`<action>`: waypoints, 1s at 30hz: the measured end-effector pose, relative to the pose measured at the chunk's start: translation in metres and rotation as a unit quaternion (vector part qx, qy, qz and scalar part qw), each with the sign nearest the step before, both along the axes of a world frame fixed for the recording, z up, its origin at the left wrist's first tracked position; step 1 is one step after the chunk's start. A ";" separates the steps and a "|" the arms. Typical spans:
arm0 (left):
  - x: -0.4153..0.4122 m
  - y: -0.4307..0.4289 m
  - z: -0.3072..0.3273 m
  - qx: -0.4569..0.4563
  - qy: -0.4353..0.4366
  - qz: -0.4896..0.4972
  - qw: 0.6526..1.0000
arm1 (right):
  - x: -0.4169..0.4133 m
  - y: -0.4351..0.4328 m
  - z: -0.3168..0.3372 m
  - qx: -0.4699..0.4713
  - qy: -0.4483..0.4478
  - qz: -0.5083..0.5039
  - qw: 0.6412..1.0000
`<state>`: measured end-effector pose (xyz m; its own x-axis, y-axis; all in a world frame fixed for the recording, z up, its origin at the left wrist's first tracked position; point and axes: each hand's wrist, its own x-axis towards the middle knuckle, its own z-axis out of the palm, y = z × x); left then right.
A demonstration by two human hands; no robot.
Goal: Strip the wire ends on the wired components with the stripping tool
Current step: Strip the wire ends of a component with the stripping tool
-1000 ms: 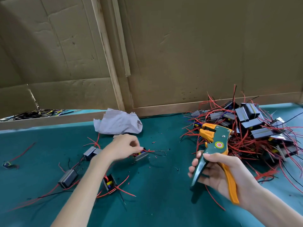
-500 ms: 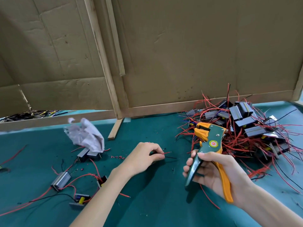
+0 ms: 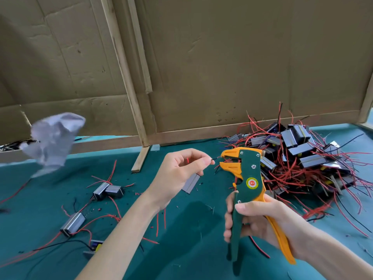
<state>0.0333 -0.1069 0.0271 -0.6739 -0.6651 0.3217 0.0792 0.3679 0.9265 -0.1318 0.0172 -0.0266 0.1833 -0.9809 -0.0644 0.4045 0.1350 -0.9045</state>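
My right hand [image 3: 260,221] grips the handles of the green and orange stripping tool [image 3: 249,186], held upright with its orange jaws apart and facing left. My left hand [image 3: 179,172] pinches a thin dark wire [image 3: 214,158] whose tip points into the jaws. A grey component [image 3: 190,183] hangs below that hand, partly hidden by the fingers. A big pile of grey components with red and black wires [image 3: 302,158] lies at the right on the green table [image 3: 181,249].
Several loose wired components [image 3: 73,223] lie at the left on the green cloth. A crumpled grey-white paper [image 3: 52,140] is in the air at the far left. Cardboard walls [image 3: 242,67] and a wooden strip [image 3: 140,158] close the back.
My left hand has lifted a component off the table and brought its wire end to the tool's jaws. The tool has risen slightly. The crumpled paper has flown up and leftward.
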 end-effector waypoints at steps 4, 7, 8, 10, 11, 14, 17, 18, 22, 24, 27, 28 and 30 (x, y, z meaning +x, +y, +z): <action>0.001 0.002 0.003 -0.011 -0.019 0.001 1.000 | 0.003 0.002 0.003 -0.015 0.015 0.023 1.000; 0.002 0.003 0.004 -0.015 -0.046 -0.004 0.999 | 0.004 0.003 0.004 -0.024 0.021 0.028 0.999; 0.002 0.003 0.004 -0.014 -0.053 -0.010 0.998 | 0.004 0.003 0.004 -0.026 0.023 0.030 0.999; 0.003 0.002 0.004 -0.008 -0.062 -0.020 0.998 | 0.003 0.004 0.003 -0.028 0.031 0.034 0.999; 0.003 0.002 0.005 -0.006 -0.064 -0.023 0.998 | 0.003 0.004 0.002 -0.028 0.037 0.036 0.998; 0.003 0.002 0.004 -0.007 -0.067 -0.030 0.997 | 0.002 0.005 0.001 -0.024 0.051 0.037 0.998; 0.004 0.003 0.005 -0.010 -0.066 -0.040 0.997 | 0.001 0.005 0.002 -0.022 0.064 0.032 0.997; 0.005 0.002 0.005 -0.012 -0.067 -0.044 0.997 | 0.001 0.005 0.002 -0.022 0.068 0.031 0.997; 0.007 0.000 0.006 -0.016 -0.077 -0.059 0.995 | 0.001 0.007 0.003 -0.014 0.089 0.015 0.996; 0.008 -0.001 0.006 -0.015 -0.078 -0.068 0.995 | 0.003 0.009 0.001 -0.009 0.098 -0.007 0.995; 0.008 -0.005 0.000 -0.007 -0.090 -0.078 0.993 | 0.007 0.009 -0.009 -0.006 0.125 -0.099 0.987; 0.006 -0.008 -0.005 -0.004 -0.096 -0.073 0.993 | 0.007 0.007 -0.012 0.000 0.123 -0.121 0.985; 0.002 -0.012 -0.018 0.001 -0.108 -0.054 0.993 | 0.008 0.002 -0.015 0.032 0.100 -0.120 0.987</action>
